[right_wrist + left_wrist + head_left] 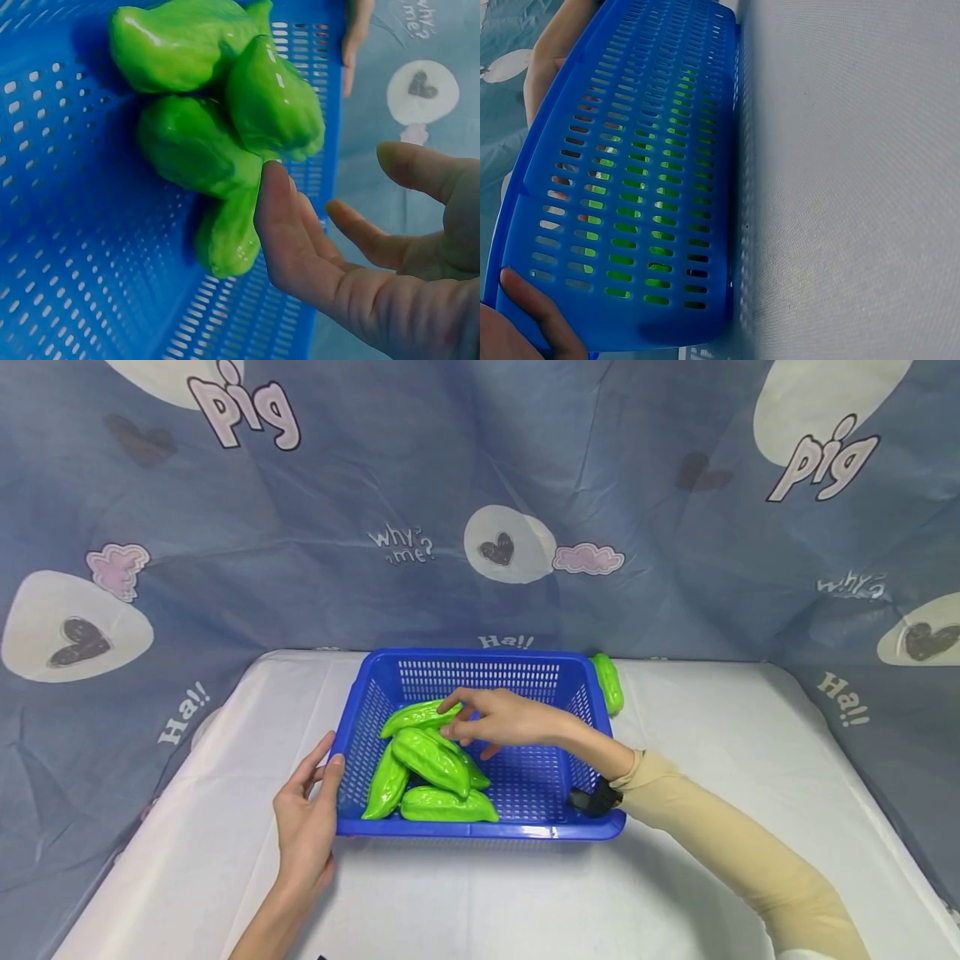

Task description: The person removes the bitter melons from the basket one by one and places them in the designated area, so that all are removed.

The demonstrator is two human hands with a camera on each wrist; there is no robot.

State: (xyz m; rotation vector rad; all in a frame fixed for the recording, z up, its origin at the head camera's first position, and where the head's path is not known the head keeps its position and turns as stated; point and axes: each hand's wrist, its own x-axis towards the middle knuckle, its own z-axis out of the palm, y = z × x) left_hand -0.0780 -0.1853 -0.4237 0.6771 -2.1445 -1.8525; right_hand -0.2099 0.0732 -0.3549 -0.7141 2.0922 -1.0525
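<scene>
Several glossy green peppers [431,762] lie heaped in the left half of a blue perforated basket [480,830]. My left hand [306,817] grips the basket's left rim; in the left wrist view its fingers [544,311] lie against the outer wall. My right hand [506,718] hovers over the basket beside the heap, fingers spread and slightly bent, holding nothing. The right wrist view shows that hand [360,262] close to the peppers [274,101]; whether a fingertip touches one I cannot tell.
One more green pepper [608,683] lies outside the basket, against its right back side. A black strap piece [594,798] sits at my right wrist, by the basket's front right corner. White cloth [720,760] covers the table, and a printed blue curtain [480,485] hangs behind.
</scene>
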